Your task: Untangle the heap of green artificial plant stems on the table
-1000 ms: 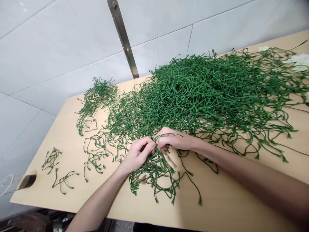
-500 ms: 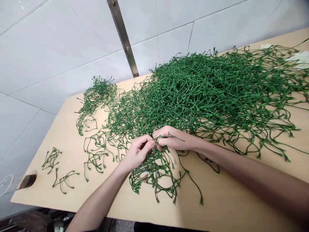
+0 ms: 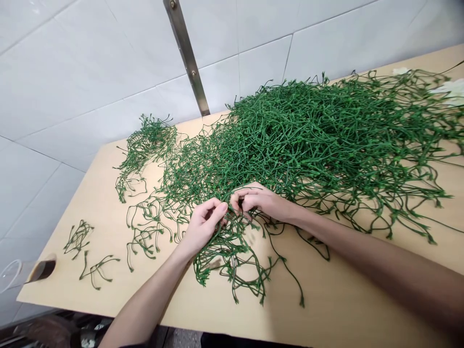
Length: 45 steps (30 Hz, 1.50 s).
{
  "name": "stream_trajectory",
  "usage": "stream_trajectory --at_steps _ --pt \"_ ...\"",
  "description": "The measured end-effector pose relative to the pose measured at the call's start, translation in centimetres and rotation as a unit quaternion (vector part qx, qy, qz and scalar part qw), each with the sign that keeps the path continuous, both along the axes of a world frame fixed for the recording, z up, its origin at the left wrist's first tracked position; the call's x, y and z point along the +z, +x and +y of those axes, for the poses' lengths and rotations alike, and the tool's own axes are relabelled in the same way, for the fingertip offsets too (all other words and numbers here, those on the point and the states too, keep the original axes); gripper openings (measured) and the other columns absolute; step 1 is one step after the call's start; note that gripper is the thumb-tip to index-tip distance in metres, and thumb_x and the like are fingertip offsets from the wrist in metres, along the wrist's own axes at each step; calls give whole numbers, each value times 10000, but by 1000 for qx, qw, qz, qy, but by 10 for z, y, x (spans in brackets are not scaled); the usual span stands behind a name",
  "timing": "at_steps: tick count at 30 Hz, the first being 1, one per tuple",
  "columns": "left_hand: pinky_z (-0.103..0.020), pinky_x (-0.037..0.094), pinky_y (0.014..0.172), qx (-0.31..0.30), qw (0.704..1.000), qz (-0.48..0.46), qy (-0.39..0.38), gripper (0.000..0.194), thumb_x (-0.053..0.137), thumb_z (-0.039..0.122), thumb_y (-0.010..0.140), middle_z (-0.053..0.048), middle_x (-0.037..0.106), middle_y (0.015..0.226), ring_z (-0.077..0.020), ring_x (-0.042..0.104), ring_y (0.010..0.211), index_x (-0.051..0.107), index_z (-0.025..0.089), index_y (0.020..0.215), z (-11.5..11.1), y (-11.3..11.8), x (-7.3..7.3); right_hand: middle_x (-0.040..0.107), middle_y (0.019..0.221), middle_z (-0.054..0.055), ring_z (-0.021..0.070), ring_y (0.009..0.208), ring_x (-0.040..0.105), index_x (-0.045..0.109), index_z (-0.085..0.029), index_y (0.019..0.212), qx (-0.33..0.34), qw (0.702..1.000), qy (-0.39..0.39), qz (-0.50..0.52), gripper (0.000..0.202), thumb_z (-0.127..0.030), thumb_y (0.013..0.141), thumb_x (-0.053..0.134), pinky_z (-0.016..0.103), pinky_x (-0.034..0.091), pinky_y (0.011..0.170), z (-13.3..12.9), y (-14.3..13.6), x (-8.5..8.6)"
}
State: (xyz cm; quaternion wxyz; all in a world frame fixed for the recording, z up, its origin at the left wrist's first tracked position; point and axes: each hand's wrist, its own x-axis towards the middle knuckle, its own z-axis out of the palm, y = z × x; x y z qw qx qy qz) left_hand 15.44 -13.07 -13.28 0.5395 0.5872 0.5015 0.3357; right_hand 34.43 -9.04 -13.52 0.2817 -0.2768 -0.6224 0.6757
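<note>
Thin green plastic flower stems with small bud-like tips lie in a large tangled pile [image 3: 308, 130] across the table. At the pile's near edge, my left hand [image 3: 203, 223] is closed, its thumb pressed to the index finger; what it pinches, if anything, is hidden. Just right of it, my right hand [image 3: 261, 200] has its fingers curled in a pinch, with a thin green stem [image 3: 250, 188] running along them. A small gap separates the fingertips of both hands. Below them spreads a looser clump of stems [image 3: 235, 258].
A smaller heap [image 3: 152, 137] of stems lies at the back left, with little bunches [image 3: 78, 237] nearer the left edge. A clear cup of dark liquid [image 3: 41, 270] is at the left corner. White petals [image 3: 453, 92] lie far right. Behind stands a tiled wall [image 3: 108, 58] with a metal strip [image 3: 188, 60].
My hands have come slightly apart, the left moving left and down. The stem that stuck out across my right hand now lies along its upper fingers.
</note>
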Motion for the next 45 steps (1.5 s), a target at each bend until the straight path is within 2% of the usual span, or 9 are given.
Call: stream_trajectory --at_steps 3,6,9,14,20,29,33,39,45 --pt "-204 313 472 28 999 -18 -2 503 655 630 784 36 499 536 -76 416 481 512 166 653 0 1 -2 526 670 -12 115 586 487 559 -183 661 -47 999 2 0 161 -305 763 583 258 429 551 -2 -3 0" --pt "-204 325 467 31 999 -26 6 518 664 646 765 25 526 540 -75 422 475 535 160 644 1 2 -1 589 733 2 123 693 531 625 -174 733 -62 997 39 -17 209 -370 739 697 250 478 630 -4 -6 -2" --pt "-203 337 474 26 999 -24 17 518 654 641 779 16 539 543 -77 434 483 549 155 633 0 2 -1 608 715 2 111 611 528 673 -170 775 -50 998 11 -22 244 -406 727 710 249 485 551 -3 -6 -4" --pt "-208 336 474 15 1000 -14 24 500 623 614 823 4 553 556 -80 440 487 564 154 636 0 0 -2 584 650 -11 98 500 522 653 -152 715 -49 998 -29 -35 225 -375 717 682 246 461 470 -1 -4 -1" --pt "-221 363 492 21 998 -37 40 479 632 572 838 5 546 555 -88 460 500 562 157 610 0 0 -2 555 621 -15 88 544 451 672 -144 710 -68 995 43 -67 202 -331 780 635 221 377 478 -6 -6 2" --pt "-214 337 461 -37 999 23 19 488 563 571 883 7 557 561 -77 452 475 535 154 630 -2 0 3 571 662 -1 81 543 465 658 -139 767 30 997 62 -27 433 -538 885 540 218 384 503 -1 -1 -6" --pt "-215 374 531 -49 997 27 53 441 487 485 955 15 551 582 -83 471 527 508 163 655 -3 -1 0 610 695 18 91 535 489 661 -126 799 -6 999 32 -40 352 -457 870 563 230 398 495 -3 -3 -6" --pt "-215 370 550 -54 995 38 75 424 455 427 978 28 516 565 -83 459 533 480 172 640 -4 -1 -3 600 610 -4 76 516 412 709 -121 764 -60 984 159 -61 246 -276 846 536 222 307 485 -7 -6 -6" --pt "-213 343 529 -67 987 77 122 441 458 376 976 30 481 540 -79 432 519 475 167 588 -5 0 -3 641 639 6 87 561 465 723 -133 741 -58 953 272 -121 268 -164 819 469 232 350 584 -11 -8 -8"
